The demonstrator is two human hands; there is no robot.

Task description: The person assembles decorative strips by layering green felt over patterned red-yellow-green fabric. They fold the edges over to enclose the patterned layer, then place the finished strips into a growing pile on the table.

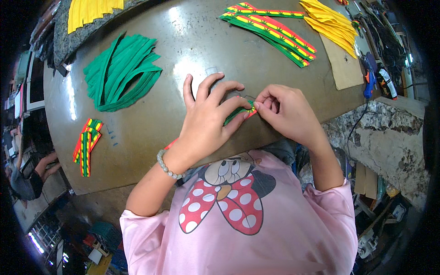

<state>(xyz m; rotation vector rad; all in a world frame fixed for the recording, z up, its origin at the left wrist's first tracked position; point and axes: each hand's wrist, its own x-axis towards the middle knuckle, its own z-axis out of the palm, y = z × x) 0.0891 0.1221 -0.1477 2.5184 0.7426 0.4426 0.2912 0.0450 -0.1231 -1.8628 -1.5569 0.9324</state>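
Observation:
Close to the table's near edge, both my hands are on one narrow ribbon strip (251, 109) in green, yellow and red with dark leaf shapes. My left hand (204, 117) pinches it between thumb and index finger, the other fingers spread over the tabletop. At the strip's right end, my right hand (291, 110) grips the tip with thumb and fingertips, the remaining fingers curled in. A bit of red (171, 144) shows beside my left wrist; whether it belongs to the same strip is hidden. Short striped pieces (86, 146) lie crossed at the left.
Green strips (121, 71) are heaped at the left of the metal table (183, 50). Longer striped ribbons (275, 34) and yellow strips (327, 23) lie far right, near cardboard (341, 64) and a blue glue gun (369, 78). More yellow strips (94, 11) are far left. Another person (27, 181) sits beyond.

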